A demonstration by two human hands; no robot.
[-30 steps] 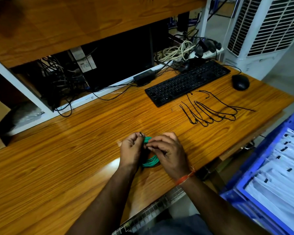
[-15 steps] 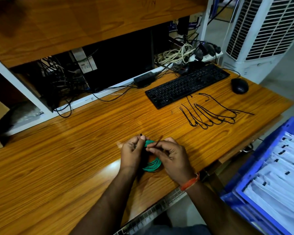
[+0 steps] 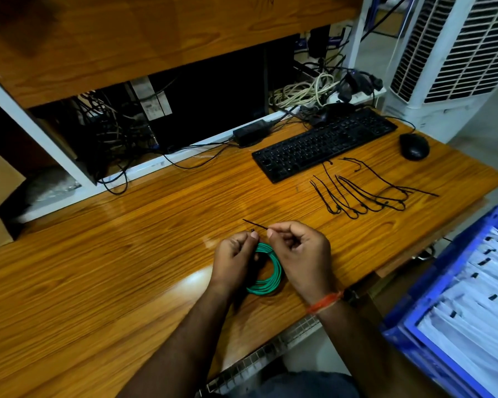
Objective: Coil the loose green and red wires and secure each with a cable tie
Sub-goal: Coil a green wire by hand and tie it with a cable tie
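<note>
Green coil [image 3: 266, 271] in left hand [image 3: 233, 261]; right hand [image 3: 301, 254] pinching tie [image 3: 255, 224].

Dim, glare on desk [image 3: 184, 285], wide-angle warp

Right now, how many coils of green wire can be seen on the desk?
1. The green wire coil lies near the desk's front edge, between the left hand and the right hand. No other coil shows.
</note>
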